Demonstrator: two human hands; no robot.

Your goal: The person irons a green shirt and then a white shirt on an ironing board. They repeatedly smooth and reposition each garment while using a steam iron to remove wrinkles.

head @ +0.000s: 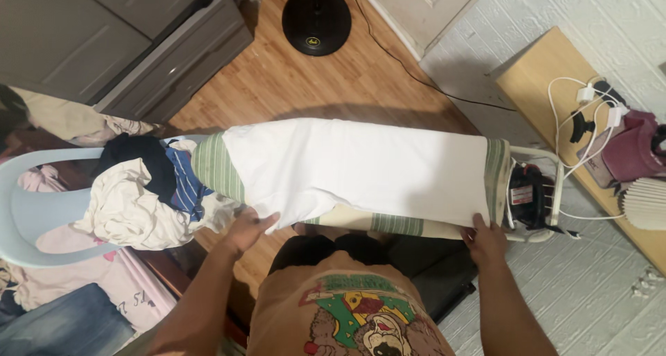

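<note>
— Across the striped ironing board [216, 167], what is spread out?

— A white garment [361, 165] is laid flat along it, and its near edge is held at both ends. The left hand [248, 229] is closed on the hem by the narrow end; the right hand [483, 241] is pinched on the corner beside the iron [528, 196] in its rest.

— And beyond the left hand?

— Clothes [142, 196] are heaped on a pale blue chair [28, 210]; how firmly either grip is closed cannot quite be made out.
</note>
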